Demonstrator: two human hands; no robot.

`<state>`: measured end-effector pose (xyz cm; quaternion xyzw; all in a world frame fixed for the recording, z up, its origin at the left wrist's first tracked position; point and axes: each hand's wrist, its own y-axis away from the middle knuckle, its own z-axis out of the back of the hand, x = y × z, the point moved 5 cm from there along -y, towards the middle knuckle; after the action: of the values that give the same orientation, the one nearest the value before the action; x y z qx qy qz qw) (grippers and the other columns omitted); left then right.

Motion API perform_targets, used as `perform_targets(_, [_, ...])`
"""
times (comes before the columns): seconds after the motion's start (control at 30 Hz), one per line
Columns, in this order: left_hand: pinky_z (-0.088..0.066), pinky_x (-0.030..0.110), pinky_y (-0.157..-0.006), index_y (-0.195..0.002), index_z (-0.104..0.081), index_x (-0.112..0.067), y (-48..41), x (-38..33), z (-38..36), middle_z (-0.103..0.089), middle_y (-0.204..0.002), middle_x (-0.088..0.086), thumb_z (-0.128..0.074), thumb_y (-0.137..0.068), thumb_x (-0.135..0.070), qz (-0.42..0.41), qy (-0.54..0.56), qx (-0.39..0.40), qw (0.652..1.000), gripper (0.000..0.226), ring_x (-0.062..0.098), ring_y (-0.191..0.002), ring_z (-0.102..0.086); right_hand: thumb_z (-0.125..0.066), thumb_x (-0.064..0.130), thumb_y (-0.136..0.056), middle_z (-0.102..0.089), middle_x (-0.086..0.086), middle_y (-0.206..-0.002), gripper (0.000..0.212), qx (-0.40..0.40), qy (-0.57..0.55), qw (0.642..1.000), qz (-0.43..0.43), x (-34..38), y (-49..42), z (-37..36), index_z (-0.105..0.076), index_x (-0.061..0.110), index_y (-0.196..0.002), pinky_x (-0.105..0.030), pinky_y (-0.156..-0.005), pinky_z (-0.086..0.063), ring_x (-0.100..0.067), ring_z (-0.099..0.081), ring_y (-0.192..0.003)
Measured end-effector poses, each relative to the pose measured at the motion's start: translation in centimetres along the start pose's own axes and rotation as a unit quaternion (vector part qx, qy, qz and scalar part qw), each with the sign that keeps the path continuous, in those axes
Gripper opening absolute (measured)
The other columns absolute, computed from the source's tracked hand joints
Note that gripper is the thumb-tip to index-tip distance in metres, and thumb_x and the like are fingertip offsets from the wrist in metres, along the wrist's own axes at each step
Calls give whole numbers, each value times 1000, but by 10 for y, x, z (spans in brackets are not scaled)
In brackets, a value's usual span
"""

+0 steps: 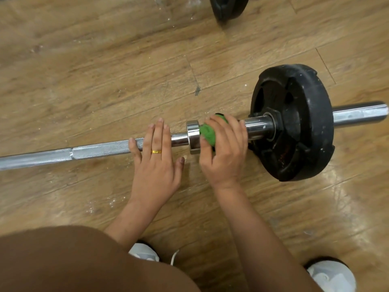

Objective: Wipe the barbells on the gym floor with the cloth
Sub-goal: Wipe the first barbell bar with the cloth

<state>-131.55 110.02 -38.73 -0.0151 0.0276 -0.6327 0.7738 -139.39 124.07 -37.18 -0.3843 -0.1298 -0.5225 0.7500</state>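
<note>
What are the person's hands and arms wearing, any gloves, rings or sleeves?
Both hands are bare, with no gloves. The left hand has a plain gold ring on its ring finger; the right hand shows no ring in this view. The forearms are uncovered as far as they show, with no sleeve, watch or bracelet in view.

A steel barbell (pixel 101 149) is lying across the wooden floor (pixel 105 70), its black plate (pixel 294 123) standing upright on the sleeve at the right. A bunched green cloth (pixel 207 133) is wrapping that sleeve between the collar (pixel 192 133) and the plate, touching the collar.
</note>
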Motion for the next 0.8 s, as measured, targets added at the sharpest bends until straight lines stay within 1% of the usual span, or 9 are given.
perform_targets(0.07, [-9,63,-120,-157,-17,0,-3,0,1,-14,-167,16,-43,-98,-42,1,1,3,1000,78,29,-155,-14,-49,29,-95,-71,-6,-119,37,-31,-6,999,-34,-6,-6,1,-72,3,-111,-53,-117,-28,-29,-55,-128])
perform_targets(0.13, [-7,63,-121,-158,-17,0,-7,0,1,-14,-167,15,-44,-97,-42,6,3,3,1000,79,29,-155,-14,-48,29,-95,-71,-6,-119,39,-27,-13,998,-52,10,-6,-6,-72,3,-111,-52,-119,-25,-29,-54,-129])
perform_targets(0.23, [-6,62,-121,-158,-17,0,-11,1,1,-13,-167,15,-45,-96,-42,12,4,4,1000,80,29,-154,-15,-48,30,-95,-70,-6,-123,40,8,-25,1000,-11,16,-3,-13,-71,3,-116,-47,-120,-25,-27,-54,-130])
perform_targets(0.3, [-6,61,-122,-158,-17,-1,-14,3,3,-14,-167,14,-46,-95,-43,9,0,6,1000,81,29,-154,-17,-49,30,-96,-70,-6,-123,40,7,-17,1000,22,2,-10,-11,-70,4,-117,-48,-119,-28,-27,-56,-128])
perform_targets(0.43, [-5,59,-122,-158,-18,-2,-25,5,5,-16,-167,14,-52,-95,-42,9,5,1,1000,82,29,-153,-18,-48,27,-96,-69,-7,-124,39,-13,-11,1000,-14,3,-18,-14,-69,3,-118,-51,-120,-24,-29,-52,-130])
perform_targets(0.57, [-4,59,-121,-157,-18,-2,-34,6,4,-16,-167,13,-59,-93,-43,16,6,1,1000,87,29,-153,-19,-50,27,-95,-68,-7,-126,39,17,-11,999,40,0,-23,-19,-69,4,-121,-51,-118,-29,-28,-53,-131])
perform_targets(0.63, [-6,59,-121,-158,-19,-2,-39,9,4,-17,-167,13,-58,-92,-44,8,2,5,1000,86,29,-152,-21,-50,27,-95,-69,-7,-125,39,2,-4,1000,25,-8,-31,-17,-69,4,-119,-54,-116,-30,-28,-54,-130])
perform_targets(0.73, [-7,59,-120,-157,-22,-2,-47,14,5,-17,-167,12,-58,-92,-44,-7,6,8,1000,86,29,-152,-21,-48,28,-95,-67,-6,-127,40,12,1,1000,0,2,-36,-22,-68,5,-120,-51,-121,-22,-28,-50,-132])
perform_targets(0.8, [-8,60,-120,-156,-23,-2,-51,17,5,-19,-166,13,-60,-91,-44,-12,11,9,1000,86,29,-152,-22,-48,30,-96,-65,-4,-130,41,48,3,999,23,6,-37,-27,-67,8,-124,-47,-122,-18,-27,-48,-134])
